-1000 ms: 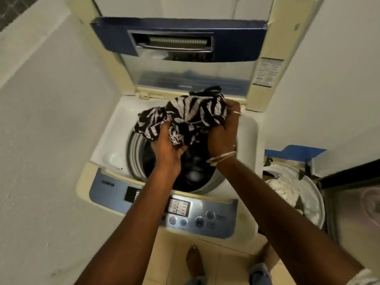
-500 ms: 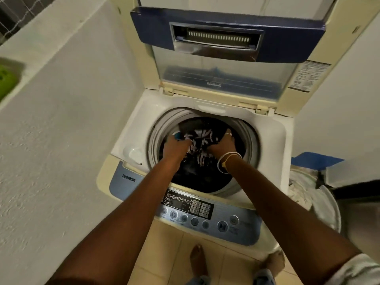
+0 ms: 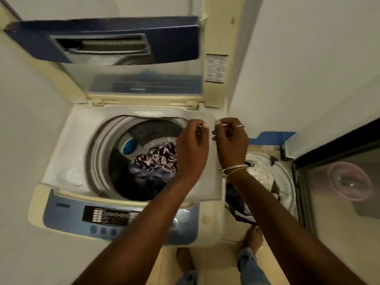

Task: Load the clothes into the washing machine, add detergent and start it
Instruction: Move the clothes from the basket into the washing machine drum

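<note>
The left hand (image 3: 192,149) hangs over the right part of the drum mouth of the cream and blue top-loading washing machine (image 3: 131,177), its fingers (image 3: 202,125) curled loosely inward and holding nothing. Just beside it, not touching, the right hand (image 3: 231,141) hovers over the machine's white right rim, fingers (image 3: 221,123) likewise bent and empty; bangles circle that wrist.

Below and left of the left fingers, the black-and-white patterned garment (image 3: 156,159) lies crumpled inside the dark drum on top of other dark clothes. Beyond the fingertips of both hands stands the raised lid with its blue band (image 3: 107,38). Well below the fingers, toward the person, sits the blue control panel with buttons (image 3: 111,219). Below and right of the right fingers, a pale round laundry basket holding white and dark cloth (image 3: 285,182) rests on the floor beside the machine.
</note>
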`<state>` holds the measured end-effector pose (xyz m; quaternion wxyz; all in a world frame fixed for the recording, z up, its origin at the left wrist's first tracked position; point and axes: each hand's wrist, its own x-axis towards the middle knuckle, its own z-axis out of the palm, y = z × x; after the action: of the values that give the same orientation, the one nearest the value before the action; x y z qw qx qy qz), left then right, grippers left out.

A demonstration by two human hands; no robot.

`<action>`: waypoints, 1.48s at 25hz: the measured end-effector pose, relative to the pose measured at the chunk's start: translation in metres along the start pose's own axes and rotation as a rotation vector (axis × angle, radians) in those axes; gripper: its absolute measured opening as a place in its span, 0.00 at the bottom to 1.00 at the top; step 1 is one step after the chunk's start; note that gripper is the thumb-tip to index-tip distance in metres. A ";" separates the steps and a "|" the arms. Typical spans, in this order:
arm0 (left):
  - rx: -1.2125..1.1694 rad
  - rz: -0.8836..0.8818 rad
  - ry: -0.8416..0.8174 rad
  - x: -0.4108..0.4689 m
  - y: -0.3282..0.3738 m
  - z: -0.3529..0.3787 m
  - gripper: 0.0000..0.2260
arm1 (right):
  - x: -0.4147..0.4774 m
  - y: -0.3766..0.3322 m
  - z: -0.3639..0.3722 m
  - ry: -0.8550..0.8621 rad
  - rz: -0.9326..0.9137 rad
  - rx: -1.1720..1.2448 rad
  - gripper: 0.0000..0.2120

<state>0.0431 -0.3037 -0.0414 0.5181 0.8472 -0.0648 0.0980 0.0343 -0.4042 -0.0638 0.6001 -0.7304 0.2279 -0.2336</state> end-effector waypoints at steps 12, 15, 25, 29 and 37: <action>0.179 -0.299 -0.387 -0.085 -0.075 0.277 0.06 | 0.066 0.242 -0.182 0.021 0.291 -0.375 0.03; 0.237 -0.368 -0.425 -0.105 -0.128 0.312 0.06 | 0.064 0.326 -0.196 -0.202 0.414 -0.559 0.07; 0.295 -0.514 -0.698 -0.159 -0.258 0.382 0.15 | 0.037 0.529 -0.179 -0.765 0.611 -0.998 0.50; 0.332 -0.517 -0.759 -0.163 -0.260 0.368 0.20 | 0.048 0.522 -0.178 -0.602 0.437 -0.987 0.21; 0.283 -0.327 -1.005 -0.125 -0.189 0.329 0.53 | 0.035 0.357 -0.189 -0.244 0.098 -0.388 0.14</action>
<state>-0.0061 -0.5097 -0.3800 0.3126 0.8502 -0.1582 -0.3931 -0.0733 -0.6338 -0.3797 0.4820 -0.8430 0.2295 -0.0659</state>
